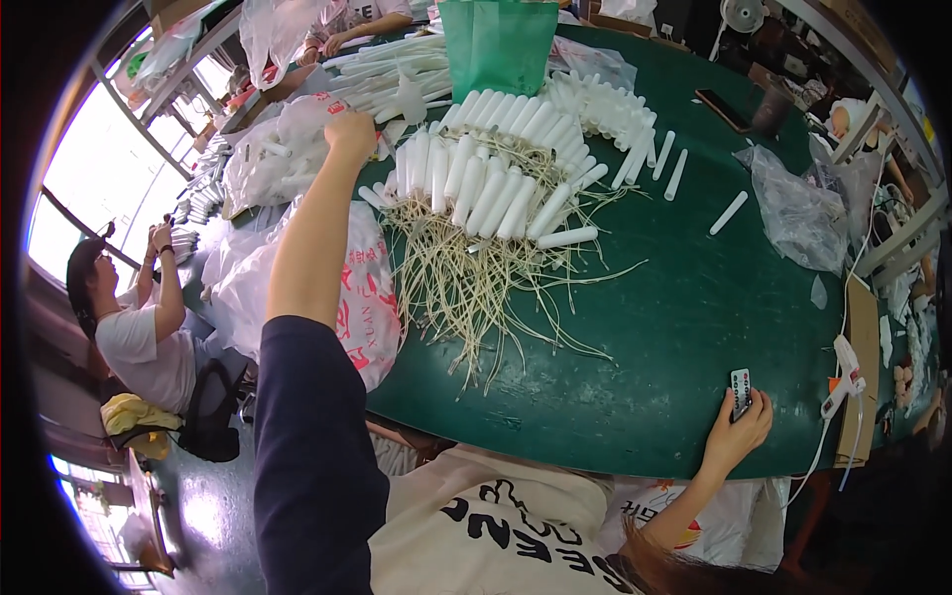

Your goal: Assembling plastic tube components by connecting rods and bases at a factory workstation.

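My left arm stretches far over the table, with my left hand (351,135) at the edge of a clear plastic bag (288,149) of white tubes. The back of that hand hides its fingers and anything in them. Beside it lies a large pile of white tubes (486,193) with thin cream wires (476,283) trailing toward me. Near the table's front right edge, my right hand (744,431) is closed round a small grey remote control (740,385) with dark and red buttons.
The green table (645,347) holds a green bag (499,50), several loose white tubes (729,213), a phone (723,110) and crumpled clear plastic (798,208). A white power strip (843,382) hangs at the right edge. One person sits at left; another works across the table.
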A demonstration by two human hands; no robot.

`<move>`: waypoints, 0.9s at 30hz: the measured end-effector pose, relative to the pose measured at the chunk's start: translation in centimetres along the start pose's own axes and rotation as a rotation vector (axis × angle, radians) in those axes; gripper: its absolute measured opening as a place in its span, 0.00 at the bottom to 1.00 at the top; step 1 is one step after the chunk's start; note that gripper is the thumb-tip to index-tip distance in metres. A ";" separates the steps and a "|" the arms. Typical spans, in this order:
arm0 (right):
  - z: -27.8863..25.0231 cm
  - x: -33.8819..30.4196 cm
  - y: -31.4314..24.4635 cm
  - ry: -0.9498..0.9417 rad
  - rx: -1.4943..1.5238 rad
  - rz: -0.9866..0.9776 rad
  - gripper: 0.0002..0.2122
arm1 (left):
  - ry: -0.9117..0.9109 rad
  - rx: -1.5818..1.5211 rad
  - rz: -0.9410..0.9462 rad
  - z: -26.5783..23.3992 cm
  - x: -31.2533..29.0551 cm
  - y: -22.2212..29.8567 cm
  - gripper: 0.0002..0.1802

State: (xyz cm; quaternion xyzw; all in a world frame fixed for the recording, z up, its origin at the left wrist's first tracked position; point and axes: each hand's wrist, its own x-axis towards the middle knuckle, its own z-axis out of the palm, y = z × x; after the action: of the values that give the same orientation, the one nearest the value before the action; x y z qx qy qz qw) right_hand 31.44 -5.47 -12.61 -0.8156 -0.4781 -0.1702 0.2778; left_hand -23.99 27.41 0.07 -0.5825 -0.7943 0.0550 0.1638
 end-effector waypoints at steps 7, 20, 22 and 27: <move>0.0 0.0 -0.4 -0.031 -0.002 0.021 0.18 | 0.192 -0.170 -0.003 8.7 0.6 0.1 0.10; 0.0 -0.1 -0.4 -0.046 -0.014 0.024 0.18 | 0.052 -0.409 -0.089 9.9 0.6 0.0 0.14; 0.0 -0.1 -0.4 -0.041 -0.020 0.015 0.18 | 0.030 -0.358 -0.114 8.7 0.5 0.1 0.13; -0.1 -0.1 -0.5 -0.015 0.037 -0.003 0.18 | 0.156 -0.366 -0.184 2.6 0.8 2.1 0.12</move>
State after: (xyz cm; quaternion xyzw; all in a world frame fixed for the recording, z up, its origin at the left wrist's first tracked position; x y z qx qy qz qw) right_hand 30.97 -5.37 -12.45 -0.8108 -0.4845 -0.1558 0.2891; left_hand -23.13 29.07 -2.84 -0.5301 -0.8257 -0.1506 0.1204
